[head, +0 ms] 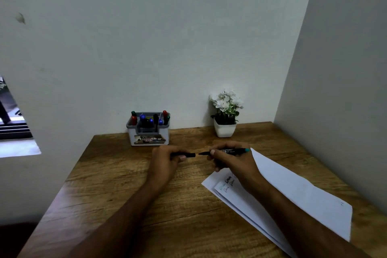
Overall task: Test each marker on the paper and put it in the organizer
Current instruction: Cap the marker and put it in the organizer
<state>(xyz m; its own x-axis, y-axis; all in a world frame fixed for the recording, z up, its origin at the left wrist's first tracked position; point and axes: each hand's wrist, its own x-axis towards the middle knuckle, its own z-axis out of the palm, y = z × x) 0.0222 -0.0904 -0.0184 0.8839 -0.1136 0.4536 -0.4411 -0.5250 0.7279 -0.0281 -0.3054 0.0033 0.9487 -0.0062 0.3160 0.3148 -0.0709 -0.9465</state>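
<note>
Markers (144,120) already crowd the organizer (149,139) at the bench's back edge, scribbles mark the paper (293,190), and my right hand (230,161) grips one marker (228,151) while my left hand (165,161) pinches its cap (185,155), just apart.

**Surroundings of the work area**

Wood-grain worktop (117,186) set in a corner between two pale walls (167,37). White-flowered plant in a white pot (224,130) stands at the back edge, against the wall. Window opening (14,119) at far left.
</note>
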